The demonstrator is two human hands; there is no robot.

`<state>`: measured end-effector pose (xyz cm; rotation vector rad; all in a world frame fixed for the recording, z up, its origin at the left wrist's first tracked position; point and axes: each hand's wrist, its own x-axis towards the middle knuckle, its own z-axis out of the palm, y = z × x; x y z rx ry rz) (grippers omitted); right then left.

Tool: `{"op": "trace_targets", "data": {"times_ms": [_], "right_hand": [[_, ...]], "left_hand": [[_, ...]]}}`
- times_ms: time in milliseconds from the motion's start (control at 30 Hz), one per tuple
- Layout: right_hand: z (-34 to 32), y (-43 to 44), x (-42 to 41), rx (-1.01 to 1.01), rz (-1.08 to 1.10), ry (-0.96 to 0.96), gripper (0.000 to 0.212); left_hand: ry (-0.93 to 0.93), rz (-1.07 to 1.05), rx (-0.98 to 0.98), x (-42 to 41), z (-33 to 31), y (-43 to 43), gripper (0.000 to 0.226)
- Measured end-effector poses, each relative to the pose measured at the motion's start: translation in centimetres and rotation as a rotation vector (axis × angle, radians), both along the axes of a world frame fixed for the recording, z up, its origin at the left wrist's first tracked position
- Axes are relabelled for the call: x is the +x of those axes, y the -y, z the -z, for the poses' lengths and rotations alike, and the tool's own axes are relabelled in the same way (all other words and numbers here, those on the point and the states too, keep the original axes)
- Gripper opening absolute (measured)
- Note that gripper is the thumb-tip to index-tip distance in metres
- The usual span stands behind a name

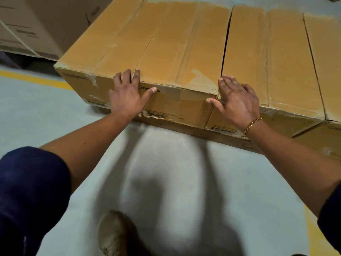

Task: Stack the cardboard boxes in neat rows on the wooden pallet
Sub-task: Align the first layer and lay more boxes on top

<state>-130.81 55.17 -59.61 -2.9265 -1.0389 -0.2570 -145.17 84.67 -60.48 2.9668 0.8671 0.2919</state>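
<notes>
We stand on a pale concrete floor (46,108) crossed by a yellow line (33,78), with big printed cartons (27,24) stacked behind at the upper left.

The wooden pallet (212,133) lies low on the floor in front of us, only its near edge showing under the load. On it sits a single layer of cardboard boxes laid side by side. The leftmost box (156,43) is wide and taped. The second box (245,52) sits just beside it, with a dark gap between them that narrows toward our side. A third box (330,43) follows at the right edge of the view. One more carton (317,135) shows lower at the far right; we cannot tell how it sits.

We judge the first row to be largely laid and now being squared up. The gap has yet to close, and any upper layers have yet to be built. How much of the pallet is covered farther back is out of view.

Our left hand (127,95) lies flat over the near top edge of the leftmost box, fingers spread and straight, holding nothing. Our right hand (236,100) is also flat and unclenched, and it presses on the corner where the first two boxes meet. The two hands are well apart.

A gold bracelet (251,125) circles the right wrist, and a worn shoe (114,233) shows below.
</notes>
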Motion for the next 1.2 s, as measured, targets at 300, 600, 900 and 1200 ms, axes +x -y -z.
{"op": "trace_targets", "data": {"times_ms": [300, 600, 900, 1200], "right_hand": [[-2.3, -3.4, -2.6, 0.082, 0.022, 0.011, 0.104], [-3.2, -23.7, -5.7, 0.043, -0.174, -0.126, 0.118], [-2.5, -28.5, -4.7, -0.125, -0.125, -0.127, 0.126], [-2.2, -28.7, -4.6, -0.093, -0.114, -0.077, 0.11]], "left_hand": [[0.073, 0.23, 0.061, -4.0, -3.0, -10.7, 0.095], [0.113, -0.105, -0.281, -8.3, -1.1, -27.0, 0.121], [0.169, 0.003, -0.736, -7.1, 1.6, -29.8, 0.109], [0.268, 0.028, -0.768, -6.0, 1.8, -29.5, 0.089]]}}
